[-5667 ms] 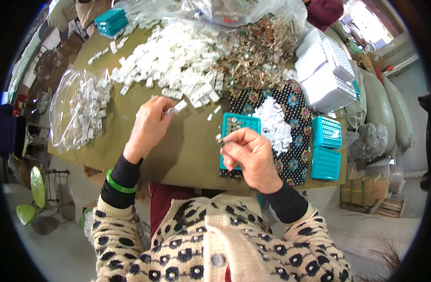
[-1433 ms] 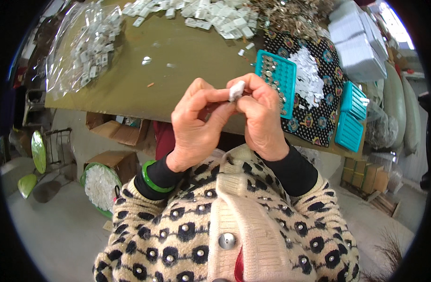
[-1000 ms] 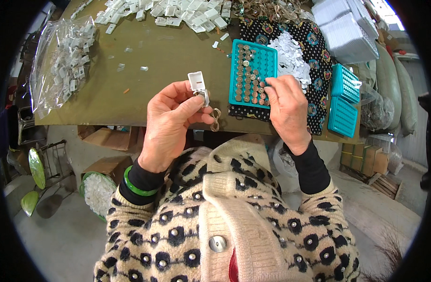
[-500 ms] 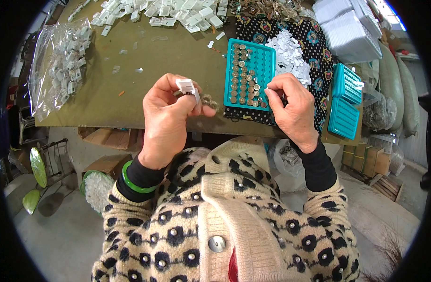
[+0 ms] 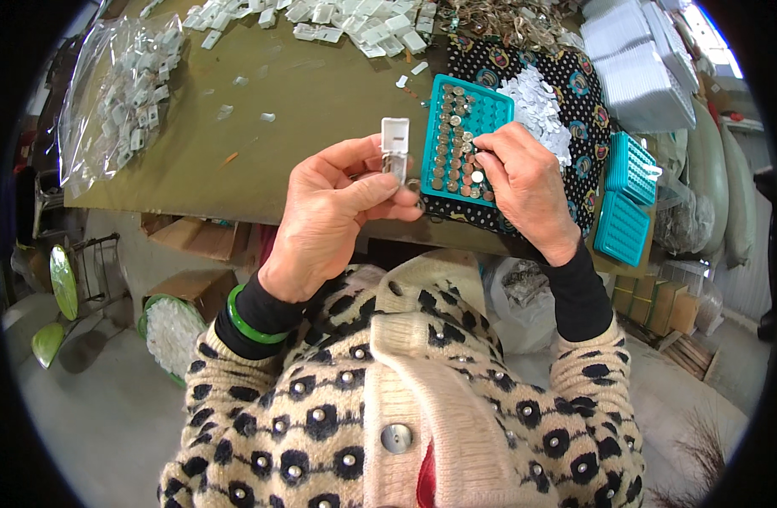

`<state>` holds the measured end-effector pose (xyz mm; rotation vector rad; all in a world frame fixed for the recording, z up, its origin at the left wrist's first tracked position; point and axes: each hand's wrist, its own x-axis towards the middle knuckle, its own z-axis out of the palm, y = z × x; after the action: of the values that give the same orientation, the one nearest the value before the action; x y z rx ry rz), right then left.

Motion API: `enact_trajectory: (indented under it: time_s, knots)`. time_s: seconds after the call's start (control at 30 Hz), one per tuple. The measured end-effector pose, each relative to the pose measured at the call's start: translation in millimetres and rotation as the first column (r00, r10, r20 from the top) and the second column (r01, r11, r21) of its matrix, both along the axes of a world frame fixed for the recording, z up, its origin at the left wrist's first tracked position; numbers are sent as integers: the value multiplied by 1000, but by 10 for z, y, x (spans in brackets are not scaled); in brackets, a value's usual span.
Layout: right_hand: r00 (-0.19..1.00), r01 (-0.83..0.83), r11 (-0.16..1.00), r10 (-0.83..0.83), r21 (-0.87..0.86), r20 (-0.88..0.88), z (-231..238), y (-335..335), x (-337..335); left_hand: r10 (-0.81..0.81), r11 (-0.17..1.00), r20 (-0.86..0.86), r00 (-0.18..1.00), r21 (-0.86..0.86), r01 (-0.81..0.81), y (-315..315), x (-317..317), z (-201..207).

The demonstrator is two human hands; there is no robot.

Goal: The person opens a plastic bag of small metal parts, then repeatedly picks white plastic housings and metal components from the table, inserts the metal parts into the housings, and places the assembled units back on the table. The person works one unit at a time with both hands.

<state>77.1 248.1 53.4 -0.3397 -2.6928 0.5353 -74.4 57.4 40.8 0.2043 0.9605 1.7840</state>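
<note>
My left hand (image 5: 325, 212) grips a small white plastic case (image 5: 394, 134) between thumb and fingers, its lid flipped up. Something thin and brownish, like a bit of wire, shows by the fingertips under it. A teal tray (image 5: 500, 110) with rows of round pockets lies right of the case. Many pockets hold small round metal button cells (image 5: 453, 140). Over the tray's right side is my right hand (image 5: 528, 186), thumb and fingers drawn together among the cells. Whatever is between those fingertips is too small to make out.
Loose white cases (image 5: 363, 24) lie along the table's far edge, and a clear bag (image 5: 122, 102) of them at left. White slips (image 5: 537, 106) are heaped on a dark patterned cloth (image 5: 482, 59). At right are more teal trays (image 5: 621, 224) and stacked white sheets (image 5: 647, 72).
My left hand has moved right with the white case, now more upright and nearer the tray. My right hand has shifted from the tray's right edge in over the cells.
</note>
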Motion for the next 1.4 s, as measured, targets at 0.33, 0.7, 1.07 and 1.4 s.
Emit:
enact_trajectory:
  time_s: [0.33, 0.7, 1.07, 1.4]
  knots:
    - [991, 6, 975, -36, -222, -132, 123, -299, -146, 51, 998, -126, 991, -36, -56, 14, 47, -6]
    - [982, -84, 978, 113, 190, -149, 53, -714, -394, 23, 996, -184, 983, -80, -39, -36, 63, -32]
    - [970, -79, 993, 58, -82, -238, 35, -746, -398, 8, 997, -144, 990, -74, -19, -68, 42, -52]
    - [980, 88, 901, -155, -426, -126, 105, -453, -243, 2, 993, -92, 996, -114, -12, -56, 35, -66]
